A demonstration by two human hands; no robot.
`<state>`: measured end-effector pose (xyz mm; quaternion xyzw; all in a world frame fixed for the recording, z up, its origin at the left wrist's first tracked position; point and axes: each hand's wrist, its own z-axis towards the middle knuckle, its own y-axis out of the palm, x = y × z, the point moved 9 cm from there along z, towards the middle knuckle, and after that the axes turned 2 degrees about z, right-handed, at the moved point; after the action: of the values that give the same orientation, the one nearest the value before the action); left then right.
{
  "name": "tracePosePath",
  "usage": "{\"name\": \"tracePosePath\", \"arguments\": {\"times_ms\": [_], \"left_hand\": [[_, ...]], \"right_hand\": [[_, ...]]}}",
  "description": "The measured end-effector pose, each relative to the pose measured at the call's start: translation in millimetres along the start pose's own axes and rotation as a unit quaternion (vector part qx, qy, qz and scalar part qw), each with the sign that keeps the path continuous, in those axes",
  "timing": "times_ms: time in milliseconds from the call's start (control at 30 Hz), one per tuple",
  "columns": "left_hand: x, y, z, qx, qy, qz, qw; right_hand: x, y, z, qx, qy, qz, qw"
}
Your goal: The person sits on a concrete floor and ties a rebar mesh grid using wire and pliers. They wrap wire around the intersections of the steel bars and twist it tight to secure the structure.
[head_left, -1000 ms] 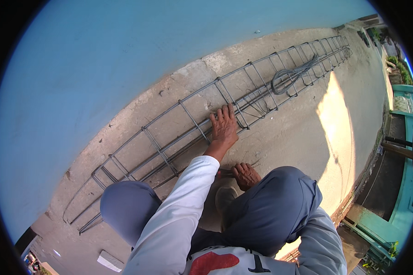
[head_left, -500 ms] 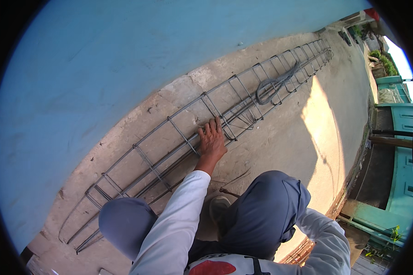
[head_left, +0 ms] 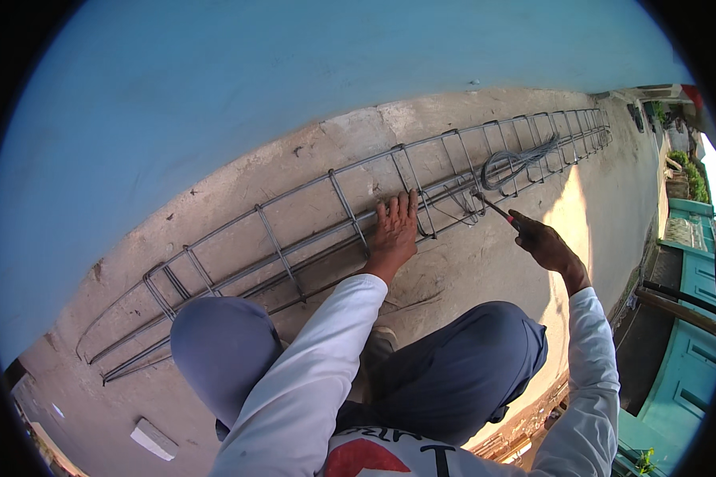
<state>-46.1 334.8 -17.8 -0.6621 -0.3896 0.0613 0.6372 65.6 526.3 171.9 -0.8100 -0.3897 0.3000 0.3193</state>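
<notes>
A long rebar cage (head_left: 334, 191), made of grey rods with square stirrups, lies on the concrete beside the blue wall. My left hand (head_left: 395, 232) is on its middle, fingers bent over a lengthwise rod near a stirrup; the thumb is hidden. From the right, my right hand (head_left: 545, 242) grips a slim dark tool with a red handle (head_left: 497, 209). The tool's tip meets the cage's near side among loose wire ends, where I cannot make out its jaw or hook. A looped bundle of tie wire (head_left: 517, 161) rests on the cage just beyond.
My bent knees (head_left: 461, 366) are close to the cage's near side. The blue wall (head_left: 294, 71) runs along its far side. A pale block (head_left: 153, 440) lies at lower left. Turquoise panels (head_left: 680, 342) stand at the right, and bamboo-like strips (head_left: 517, 449) show at lower right.
My right hand has come up from beside my right knee, bringing the red-handled tool to the cage. My left hand stays on the rods. The whole view has tilted.
</notes>
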Motion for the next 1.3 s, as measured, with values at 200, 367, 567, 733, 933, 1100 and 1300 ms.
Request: {"name": "tracePosePath", "arguments": {"times_ms": [200, 367, 567, 733, 933, 1100, 1300], "left_hand": [[-7.0, 6.1, -1.8, -0.002, -0.014, 0.001, 1.000], [3.5, -4.0, 3.7, 0.002, 0.003, -0.039, 0.999], [9.9, -6.1, 7.0, -0.007, 0.004, -0.027, 1.000], [8.6, -8.0, 8.2, -0.009, 0.009, -0.032, 0.999], [-2.1, -9.0, 0.7, 0.048, 0.012, -0.019, 0.999], [-3.1, -13.8, -2.0, 0.066, 0.009, -0.022, 0.998], [1.8, -15.7, -3.4, 0.057, 0.011, 0.022, 0.998]], "right_hand": [[-49.4, -33.3, 82.1, -0.072, -0.012, -0.192, 0.979], [-79.8, -47.8, 104.1, -0.122, 0.092, -0.219, 0.964], [-91.7, -50.7, 111.2, -0.113, 0.046, -0.263, 0.957], [-113.9, -49.7, 120.3, -0.130, 0.033, -0.348, 0.928], [-132.2, -47.0, 123.8, -0.138, 0.029, -0.392, 0.909], [-134.1, -44.6, 125.8, -0.150, 0.049, -0.388, 0.908], [-140.2, -29.0, 124.4, -0.175, 0.037, -0.419, 0.890]]}}
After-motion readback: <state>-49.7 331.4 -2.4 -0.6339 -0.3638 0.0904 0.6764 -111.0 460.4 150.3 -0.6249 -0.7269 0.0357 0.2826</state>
